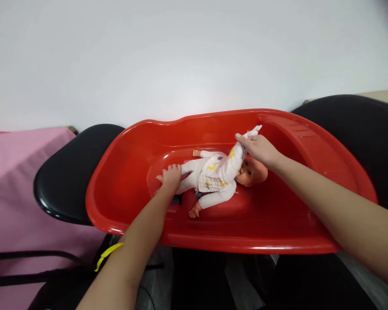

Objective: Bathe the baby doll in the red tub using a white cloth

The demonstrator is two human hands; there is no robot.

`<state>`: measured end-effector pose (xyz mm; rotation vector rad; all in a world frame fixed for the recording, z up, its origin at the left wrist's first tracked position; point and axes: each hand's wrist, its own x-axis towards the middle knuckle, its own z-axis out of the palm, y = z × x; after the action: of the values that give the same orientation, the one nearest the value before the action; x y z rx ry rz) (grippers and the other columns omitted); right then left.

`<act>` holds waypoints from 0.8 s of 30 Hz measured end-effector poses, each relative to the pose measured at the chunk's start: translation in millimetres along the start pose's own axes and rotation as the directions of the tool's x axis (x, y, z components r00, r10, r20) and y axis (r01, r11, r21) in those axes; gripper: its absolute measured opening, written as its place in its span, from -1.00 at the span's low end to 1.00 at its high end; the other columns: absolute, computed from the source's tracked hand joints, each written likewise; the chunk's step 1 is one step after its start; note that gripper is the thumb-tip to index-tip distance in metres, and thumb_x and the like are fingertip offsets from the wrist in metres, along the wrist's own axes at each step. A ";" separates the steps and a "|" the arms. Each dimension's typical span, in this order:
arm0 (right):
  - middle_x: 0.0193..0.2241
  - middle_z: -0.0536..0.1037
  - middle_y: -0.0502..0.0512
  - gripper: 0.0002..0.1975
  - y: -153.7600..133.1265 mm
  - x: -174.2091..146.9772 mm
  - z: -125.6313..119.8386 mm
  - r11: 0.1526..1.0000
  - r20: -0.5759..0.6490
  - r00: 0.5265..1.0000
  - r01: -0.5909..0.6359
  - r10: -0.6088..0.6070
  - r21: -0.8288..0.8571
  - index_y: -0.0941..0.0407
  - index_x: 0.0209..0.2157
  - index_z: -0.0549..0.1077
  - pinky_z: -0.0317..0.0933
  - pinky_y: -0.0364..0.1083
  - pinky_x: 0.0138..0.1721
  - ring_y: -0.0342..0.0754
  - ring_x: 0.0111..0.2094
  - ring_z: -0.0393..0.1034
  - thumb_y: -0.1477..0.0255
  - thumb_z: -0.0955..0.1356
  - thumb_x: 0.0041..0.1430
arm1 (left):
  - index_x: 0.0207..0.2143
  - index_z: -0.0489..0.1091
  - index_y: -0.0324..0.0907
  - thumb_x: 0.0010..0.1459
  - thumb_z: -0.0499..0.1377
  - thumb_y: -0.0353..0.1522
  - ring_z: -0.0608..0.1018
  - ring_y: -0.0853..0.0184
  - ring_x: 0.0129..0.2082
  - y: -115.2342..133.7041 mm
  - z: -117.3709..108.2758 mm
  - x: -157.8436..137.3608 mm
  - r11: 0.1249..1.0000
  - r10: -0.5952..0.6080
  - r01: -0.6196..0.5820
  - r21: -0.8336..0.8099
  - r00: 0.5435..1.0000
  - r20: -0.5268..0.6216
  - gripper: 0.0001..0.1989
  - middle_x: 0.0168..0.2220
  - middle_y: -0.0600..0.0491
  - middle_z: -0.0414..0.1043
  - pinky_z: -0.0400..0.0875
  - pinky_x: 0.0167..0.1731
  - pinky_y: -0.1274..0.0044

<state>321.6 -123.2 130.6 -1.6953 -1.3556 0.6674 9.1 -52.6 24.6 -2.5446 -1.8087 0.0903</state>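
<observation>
A baby doll [220, 196] in white clothes lies on its back in a red baby bathtub [126, 185], its head to the right and its arms out to the sides. My left hand [172, 177] is closed around the doll's lower leg, near the feet. A white cloth [215, 174] with yellow animal prints lies across the doll's chest. Its upper end is lifted, pinched in my right hand [258, 145] just above the doll's head. The cloth and my hand partly cover the face.
Black chair seats [71, 176] jut out at both ends under the tub. Pink fabric [16, 181] hangs at the left, with black straps [29, 256] in front. A white wall [181, 56] rises behind the tub. A yellow strip [107, 255] shows beside my left forearm.
</observation>
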 end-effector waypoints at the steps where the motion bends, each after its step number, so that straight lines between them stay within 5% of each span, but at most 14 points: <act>1: -0.64 0.30 -0.02 -0.45 -2.2 0.4 -1.6 0.996 0.007 1.000 0.016 -0.017 0.088 0.06 -0.62 0.24 0.12 -0.07 -0.44 -0.10 -0.54 0.21 -0.01 0.36 0.26 | 0.16 0.34 -0.34 0.36 0.06 -0.48 0.45 -0.12 0.08 0.2 0.7 0.1 0.998 0.009 -0.009 0.058 1.000 -0.003 -0.66 0.09 -0.34 0.39 0.38 0.00 0.10; 6: -0.52 0.42 0.03 -0.50 -19.3 4.2 1.6 0.849 0.014 0.998 0.045 -0.062 0.526 0.04 -0.45 0.35 0.28 -0.04 -0.38 -0.02 -0.42 0.36 -0.12 0.37 0.19 | 0.16 0.32 -0.31 0.36 0.03 -0.48 0.48 -0.02 0.06 -1.9 2.3 2.2 0.987 0.016 -0.021 0.158 0.999 0.035 -0.66 0.10 -0.28 0.41 0.44 -0.08 0.22; 11: -0.54 0.37 -0.02 -0.50 -29.0 5.7 -3.4 0.717 -0.051 0.994 0.102 -0.093 0.690 0.02 -0.41 0.32 0.27 -0.07 -0.42 -0.05 -0.45 0.34 -0.13 0.40 0.15 | 0.19 0.30 -0.28 0.36 0.05 -0.40 0.48 -0.06 0.09 -9.1 2.3 4.7 0.987 0.011 -0.019 0.163 0.999 0.051 -0.61 0.13 -0.27 0.40 0.40 -0.04 0.18; 16: -0.54 0.35 -0.03 -0.54 -33.5 6.3 -8.7 0.684 -0.145 0.980 0.199 -0.136 0.702 0.04 -0.46 0.32 0.29 -0.07 -0.33 -0.07 -0.42 0.35 -0.04 0.41 0.17 | 0.17 0.38 -0.09 0.33 0.13 -0.18 0.49 -0.01 0.11 -15.2 2.0 14.2 0.974 0.016 -0.018 -0.227 1.000 -0.014 -0.58 0.16 -0.15 0.43 0.36 0.06 0.21; 20: -0.59 0.35 -0.01 -0.60 -31.4 10.0 -5.1 0.790 -0.106 0.986 0.168 -0.131 0.590 0.08 -0.54 0.34 0.23 -0.07 -0.33 -0.07 -0.45 0.33 0.10 0.38 0.21 | 0.11 0.41 -0.17 0.17 0.26 -0.29 0.49 0.08 0.13 -4.1 5.7 46.2 0.745 -0.115 0.050 -0.665 0.992 -0.054 -0.56 0.17 -0.16 0.45 0.35 0.14 0.34; 24: -0.60 0.36 -0.01 -0.63 -20.9 13.3 1.3 0.896 -0.071 0.996 0.073 -0.047 0.439 0.07 -0.59 0.31 0.17 -0.06 -0.36 -0.07 -0.49 0.28 0.17 0.35 0.19 | 0.04 0.42 -0.18 0.17 0.17 -0.42 0.55 0.15 0.02 23.3 8.0 88.9 0.470 -0.256 0.122 -0.874 0.967 -0.002 -0.64 0.10 -0.14 0.50 0.40 0.07 0.34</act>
<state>313.6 -108.8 149.2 -1.2917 -1.1064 0.8130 59.8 23.5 12.3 -2.6564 -2.4901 -1.3361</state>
